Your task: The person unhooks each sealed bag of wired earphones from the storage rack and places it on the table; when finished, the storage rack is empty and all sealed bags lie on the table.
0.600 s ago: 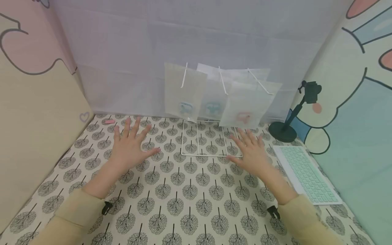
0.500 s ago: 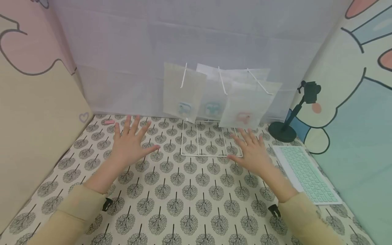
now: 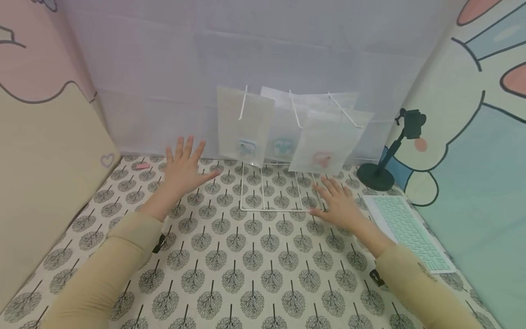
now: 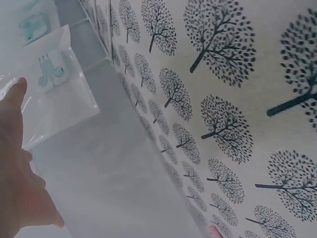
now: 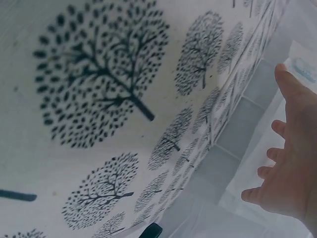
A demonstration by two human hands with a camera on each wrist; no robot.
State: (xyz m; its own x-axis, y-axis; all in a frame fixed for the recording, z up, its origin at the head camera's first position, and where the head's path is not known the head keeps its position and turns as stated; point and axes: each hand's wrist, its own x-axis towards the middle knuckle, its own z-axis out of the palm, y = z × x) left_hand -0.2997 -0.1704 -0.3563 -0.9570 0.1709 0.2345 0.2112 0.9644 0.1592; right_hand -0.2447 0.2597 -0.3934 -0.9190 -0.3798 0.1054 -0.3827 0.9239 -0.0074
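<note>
A white wire rack (image 3: 275,208) stands at the back of the tree-patterned table, with three clear bags hanging from its hooks. The left bag (image 3: 244,124) (image 4: 52,87) has a blue item, the middle bag (image 3: 283,137) a teal one, the right bag (image 3: 326,139) a pink one. My left hand (image 3: 183,167) (image 4: 20,173) is raised, fingers spread and straight, left of the left bag and holding nothing. My right hand (image 3: 337,203) (image 5: 290,163) lies flat, fingers spread, at the rack base's front right corner, holding nothing.
A mint keyboard (image 3: 408,230) lies along the right side. A black stand with a small camera (image 3: 390,151) is at the back right. A small pink object (image 3: 142,165) lies at the back left. Fabric walls enclose the table on three sides.
My left hand has lifted off the table and moved back toward the left bag. The right hand has stayed by the rack base. The head view has shifted slightly.
</note>
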